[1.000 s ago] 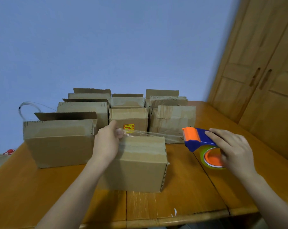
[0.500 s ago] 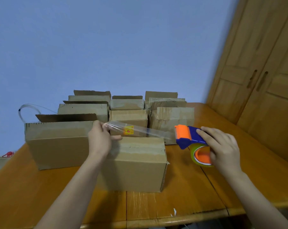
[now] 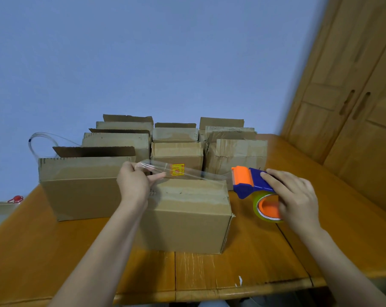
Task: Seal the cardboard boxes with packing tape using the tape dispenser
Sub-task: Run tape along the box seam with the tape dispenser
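A closed cardboard box (image 3: 187,218) stands in front of me on the wooden table (image 3: 243,262). My left hand (image 3: 135,185) pinches the free end of a clear tape strip (image 3: 183,172) just above the box's far left top edge. The strip runs taut to the right into a blue and orange tape dispenser (image 3: 251,182), which my right hand (image 3: 296,196) grips beyond the box's right side. A greenish tape roll (image 3: 265,208) with an orange core hangs under the dispenser.
A larger box (image 3: 81,187) with a raised flap stands to the left, touching the near box. Several more boxes (image 3: 176,151) crowd behind. A clear tube (image 3: 39,140) loops at far left. Wooden cabinet doors (image 3: 353,107) rise on the right.
My left hand has lifted and drawn the tape end up and to the left. The dispenser in my right hand has shifted a little left, and the strip is longer.
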Motion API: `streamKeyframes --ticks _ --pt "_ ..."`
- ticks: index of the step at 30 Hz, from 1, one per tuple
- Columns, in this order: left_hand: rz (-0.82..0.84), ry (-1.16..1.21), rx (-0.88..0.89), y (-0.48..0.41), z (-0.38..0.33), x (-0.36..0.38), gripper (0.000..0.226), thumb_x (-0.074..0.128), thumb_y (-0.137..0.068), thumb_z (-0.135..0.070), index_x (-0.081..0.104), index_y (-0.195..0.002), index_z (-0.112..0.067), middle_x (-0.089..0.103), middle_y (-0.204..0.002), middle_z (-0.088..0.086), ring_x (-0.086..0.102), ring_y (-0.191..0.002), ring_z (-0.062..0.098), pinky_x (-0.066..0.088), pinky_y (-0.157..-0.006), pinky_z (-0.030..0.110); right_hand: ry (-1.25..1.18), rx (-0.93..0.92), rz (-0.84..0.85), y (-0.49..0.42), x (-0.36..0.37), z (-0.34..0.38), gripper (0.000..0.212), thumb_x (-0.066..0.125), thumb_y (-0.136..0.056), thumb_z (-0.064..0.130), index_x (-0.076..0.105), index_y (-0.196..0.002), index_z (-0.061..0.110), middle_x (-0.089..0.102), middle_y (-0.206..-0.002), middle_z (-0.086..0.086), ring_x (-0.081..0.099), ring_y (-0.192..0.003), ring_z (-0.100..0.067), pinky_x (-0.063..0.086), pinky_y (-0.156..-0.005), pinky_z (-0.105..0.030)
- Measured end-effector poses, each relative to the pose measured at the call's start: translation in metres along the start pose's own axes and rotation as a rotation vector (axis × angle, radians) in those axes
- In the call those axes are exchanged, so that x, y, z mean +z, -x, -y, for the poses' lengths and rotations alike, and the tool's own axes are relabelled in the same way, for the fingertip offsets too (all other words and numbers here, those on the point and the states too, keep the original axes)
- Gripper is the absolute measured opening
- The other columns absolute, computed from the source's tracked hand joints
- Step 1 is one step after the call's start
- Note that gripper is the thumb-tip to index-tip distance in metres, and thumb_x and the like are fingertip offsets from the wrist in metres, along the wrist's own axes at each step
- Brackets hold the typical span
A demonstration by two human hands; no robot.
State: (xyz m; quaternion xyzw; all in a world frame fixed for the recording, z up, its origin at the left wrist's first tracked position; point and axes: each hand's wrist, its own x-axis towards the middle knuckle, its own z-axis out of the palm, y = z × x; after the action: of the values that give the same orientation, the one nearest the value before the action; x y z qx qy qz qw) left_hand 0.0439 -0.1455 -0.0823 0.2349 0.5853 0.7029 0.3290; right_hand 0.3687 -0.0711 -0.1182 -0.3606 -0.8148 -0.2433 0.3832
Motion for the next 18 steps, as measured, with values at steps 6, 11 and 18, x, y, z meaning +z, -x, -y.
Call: streamKeyframes --ticks 6,11,18 --pt "-0.004 -0.052 0.012 0.001 0.000 0.001 0.017 0.032 -0.104 -0.007 0.049 -0.101 -0.007 0.064 -0.102 0.014 0.073 -0.073 0.018 0.057 -0.079 0.040 0.001 0.000 0.015 0.012 -0.006 -0.003 0.065 0.072 -0.071 -0.008 0.047 -0.126 0.015 0.063 -0.120 -0.016 0.048 -0.113 -0.026 0.048 -0.076 -0.041" --pt "-0.025 -0.083 0.019 0.004 -0.002 0.002 0.018 0.032 -0.104 -0.008 0.049 -0.098 -0.009 0.062 -0.104 0.015 0.073 -0.076 0.019 0.056 -0.085 0.045 -0.018 0.027 0.047 0.018 -0.014 -0.007 0.078 0.081 -0.060 -0.008 0.047 -0.127 0.013 0.063 -0.120 -0.018 0.047 -0.114 -0.026 0.048 -0.075 -0.042" --pt "-0.055 -0.008 -0.009 0.011 -0.008 0.002 0.024 0.030 -0.103 -0.003 0.047 -0.090 -0.011 0.061 -0.103 0.012 0.073 -0.077 0.021 0.058 -0.078 0.032 -0.037 0.059 0.022 0.018 -0.014 -0.009 0.079 0.080 -0.059 -0.010 0.046 -0.127 0.014 0.064 -0.119 -0.019 0.048 -0.113 -0.027 0.049 -0.075 -0.044"
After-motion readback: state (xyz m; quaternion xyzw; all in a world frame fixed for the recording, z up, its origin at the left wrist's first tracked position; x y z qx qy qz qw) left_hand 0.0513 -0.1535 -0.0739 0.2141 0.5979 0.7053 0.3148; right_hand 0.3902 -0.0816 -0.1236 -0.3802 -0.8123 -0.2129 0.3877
